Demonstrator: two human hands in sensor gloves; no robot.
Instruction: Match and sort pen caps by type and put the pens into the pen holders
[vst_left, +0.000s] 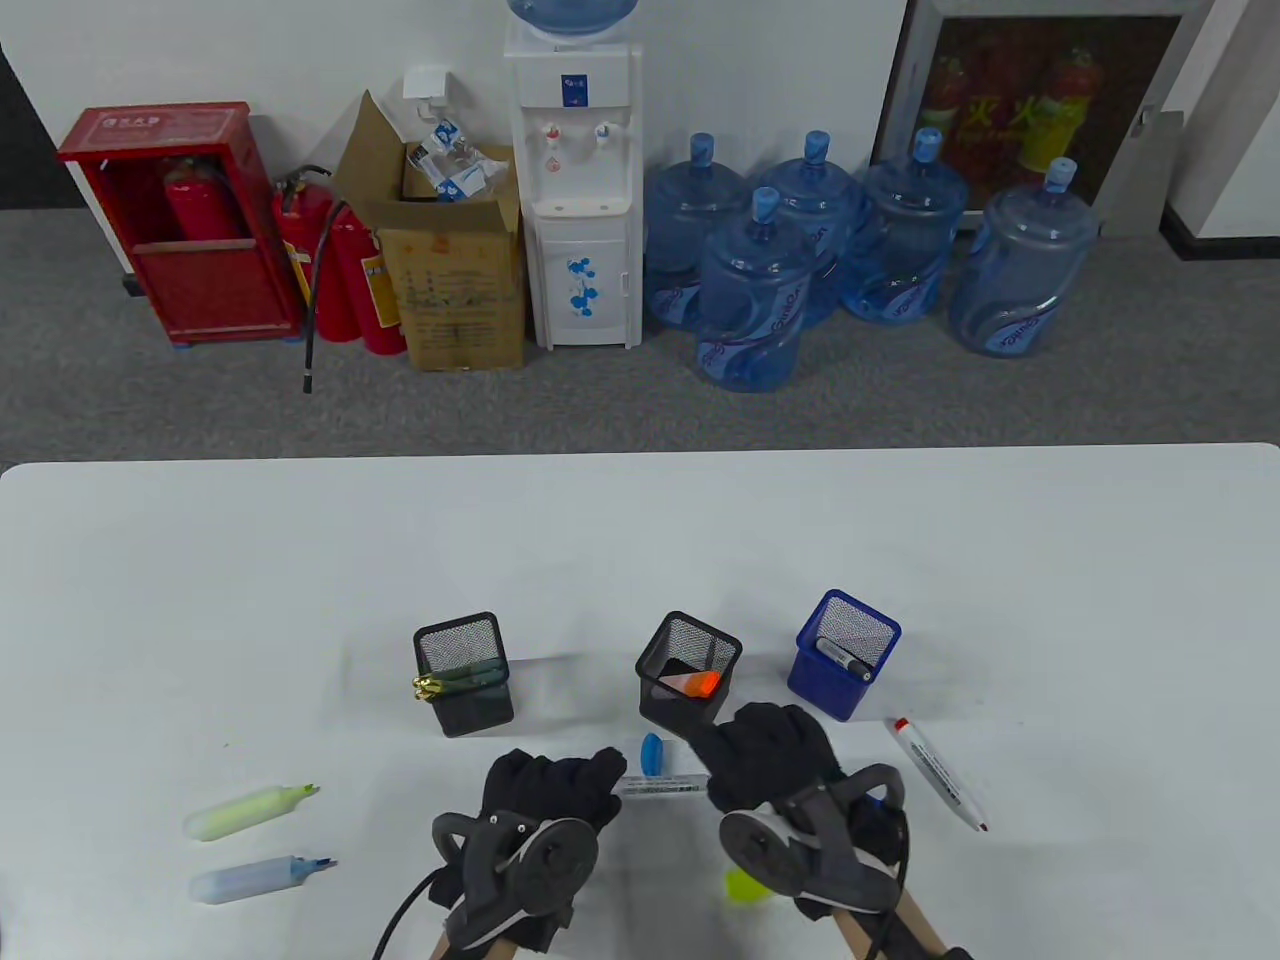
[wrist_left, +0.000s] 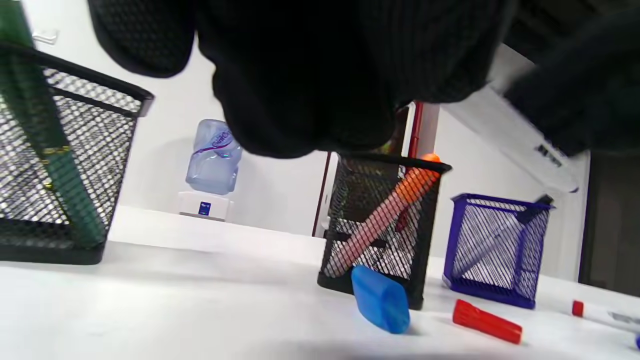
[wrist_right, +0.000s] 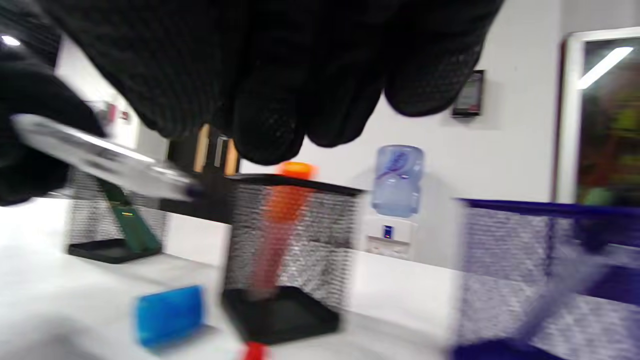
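Red cap shows only in wrist views.

The white worktop carries three mesh pen holders, loose highlighters, a marker and a blue cap.

Two black mesh holders and a blue mesh holder stand on the white surface. At 3 o'clock of the blue one lies a white marker with red ends. Blue cap, yellow-green highlighter and pale blue highlighter; black gloves.
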